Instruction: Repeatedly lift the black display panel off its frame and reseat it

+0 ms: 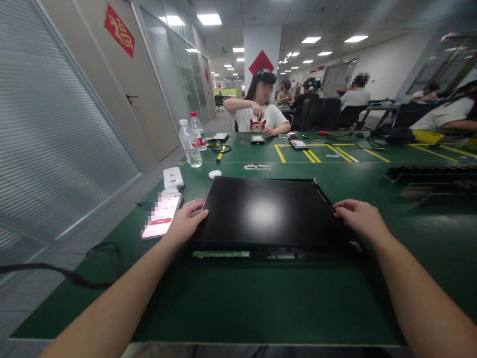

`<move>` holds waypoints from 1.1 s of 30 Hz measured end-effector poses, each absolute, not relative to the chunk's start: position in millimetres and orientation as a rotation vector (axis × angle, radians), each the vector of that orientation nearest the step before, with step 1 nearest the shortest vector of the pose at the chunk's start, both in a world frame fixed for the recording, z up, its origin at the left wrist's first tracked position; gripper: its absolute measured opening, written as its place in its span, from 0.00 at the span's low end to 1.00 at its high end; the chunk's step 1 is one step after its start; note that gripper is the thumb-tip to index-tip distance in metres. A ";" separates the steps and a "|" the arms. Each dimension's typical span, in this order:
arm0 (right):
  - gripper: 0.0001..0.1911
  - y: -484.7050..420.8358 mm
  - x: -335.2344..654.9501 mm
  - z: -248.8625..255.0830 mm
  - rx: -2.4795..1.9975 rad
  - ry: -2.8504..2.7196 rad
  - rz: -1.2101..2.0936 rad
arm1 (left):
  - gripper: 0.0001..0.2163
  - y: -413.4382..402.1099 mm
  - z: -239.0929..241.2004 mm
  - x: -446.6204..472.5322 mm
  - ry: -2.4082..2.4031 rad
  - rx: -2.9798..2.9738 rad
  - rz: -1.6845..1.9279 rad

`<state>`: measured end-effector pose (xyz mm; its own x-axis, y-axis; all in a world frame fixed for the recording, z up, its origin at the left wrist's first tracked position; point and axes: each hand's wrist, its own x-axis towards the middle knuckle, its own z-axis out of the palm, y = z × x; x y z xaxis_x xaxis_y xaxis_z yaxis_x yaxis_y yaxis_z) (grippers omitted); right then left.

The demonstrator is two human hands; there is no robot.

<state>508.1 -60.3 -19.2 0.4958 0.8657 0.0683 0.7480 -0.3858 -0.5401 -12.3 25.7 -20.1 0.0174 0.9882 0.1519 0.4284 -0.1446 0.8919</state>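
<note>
On the green counter (pixel 238 303) the flat, glossy black rectangular panel (pixel 266 214) lies at twelve o'clock, its long axis running nine to three. The left hand (pixel 184 223) rests loosely spread on its nine o'clock edge and the right hand (pixel 359 217) likewise at three, both equally near.

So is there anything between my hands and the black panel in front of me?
Nothing visible. The left hand is on the left edge of the black panel, and the right hand is on its right edge. The phone lies just outside the left hand, not between.
</note>
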 end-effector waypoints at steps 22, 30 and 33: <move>0.13 -61.6 501.4 -10.1 -2.275 -1.251 0.382 | 0.21 33.5 -32.0 -18.2 1.663 2.150 0.656; 0.13 -60.8 506.7 -17.3 -2.208 -1.197 0.422 | 0.16 30.9 -32.0 -16.0 1.630 2.179 0.715; 0.13 -60.7 506.7 -18.8 -2.217 -1.187 0.427 | 0.16 30.5 -32.5 -15.6 1.626 2.168 0.731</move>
